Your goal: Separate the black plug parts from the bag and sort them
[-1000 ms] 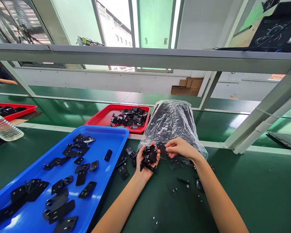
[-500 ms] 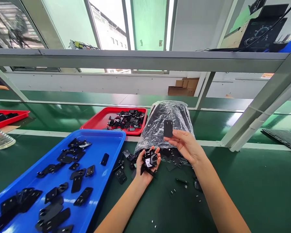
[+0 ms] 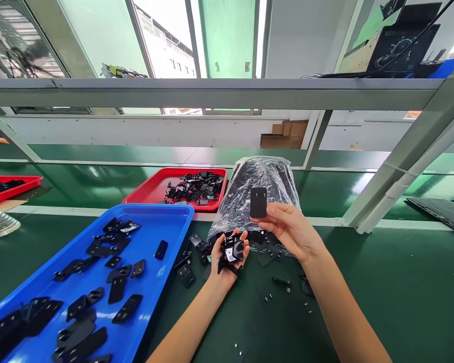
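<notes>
Between thumb and fingers, my right hand point(image 3: 287, 224) pinches a flat black rectangular plate point(image 3: 258, 202) with small holes, held upright in front of a clear plastic bag point(image 3: 268, 174). My left hand point(image 3: 221, 262) is cupped, palm up, around several small black parts point(image 3: 234, 248), one with a whitish face. More black parts point(image 3: 187, 275) lie on the green table beside the left hand and at the bag's mouth. To the left stands a blue tray point(image 3: 170, 214) with many black plates and pieces spread in it.
A red tray point(image 3: 146, 194) heaped with black parts stands behind the blue tray. Another red tray point(image 3: 30, 184) is at the far left. Tiny shiny bits point(image 3: 268, 298) dot the green table point(image 3: 382, 282). A slanted metal post point(image 3: 397, 176) rises at the right, under a shelf beam point(image 3: 212, 94).
The view has shifted slightly, so things sit a little further left. My right hand still holds the plate, now turned more squarely to view. My left hand keeps its parts.
</notes>
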A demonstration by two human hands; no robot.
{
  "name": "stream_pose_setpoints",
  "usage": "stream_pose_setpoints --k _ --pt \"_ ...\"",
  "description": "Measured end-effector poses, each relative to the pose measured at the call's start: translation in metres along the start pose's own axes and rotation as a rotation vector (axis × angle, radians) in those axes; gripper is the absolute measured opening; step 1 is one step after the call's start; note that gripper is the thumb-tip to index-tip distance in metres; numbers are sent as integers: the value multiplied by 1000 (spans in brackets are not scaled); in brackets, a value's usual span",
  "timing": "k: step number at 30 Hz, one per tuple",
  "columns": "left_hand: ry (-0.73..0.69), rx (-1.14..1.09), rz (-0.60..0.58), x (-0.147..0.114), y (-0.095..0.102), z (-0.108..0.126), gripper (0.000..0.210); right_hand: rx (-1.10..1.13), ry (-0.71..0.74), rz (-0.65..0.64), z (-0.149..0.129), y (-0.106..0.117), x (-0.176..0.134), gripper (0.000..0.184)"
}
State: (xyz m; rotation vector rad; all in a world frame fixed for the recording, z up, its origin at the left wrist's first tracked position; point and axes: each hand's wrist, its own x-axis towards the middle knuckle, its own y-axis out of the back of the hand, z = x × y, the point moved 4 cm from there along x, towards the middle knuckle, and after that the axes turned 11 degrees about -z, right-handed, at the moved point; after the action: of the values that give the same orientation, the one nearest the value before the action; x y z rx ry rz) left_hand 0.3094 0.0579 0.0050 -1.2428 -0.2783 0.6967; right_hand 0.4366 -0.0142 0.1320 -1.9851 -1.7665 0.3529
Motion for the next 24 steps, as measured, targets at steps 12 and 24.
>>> stream_pose_setpoints --k 12,24 --pt "-10 18 16 1 2 0 29 72 7 -26 1 -1 1 22" --pt "-10 12 21 2 5 0 30 113 7 -76 4 -7 0 22"
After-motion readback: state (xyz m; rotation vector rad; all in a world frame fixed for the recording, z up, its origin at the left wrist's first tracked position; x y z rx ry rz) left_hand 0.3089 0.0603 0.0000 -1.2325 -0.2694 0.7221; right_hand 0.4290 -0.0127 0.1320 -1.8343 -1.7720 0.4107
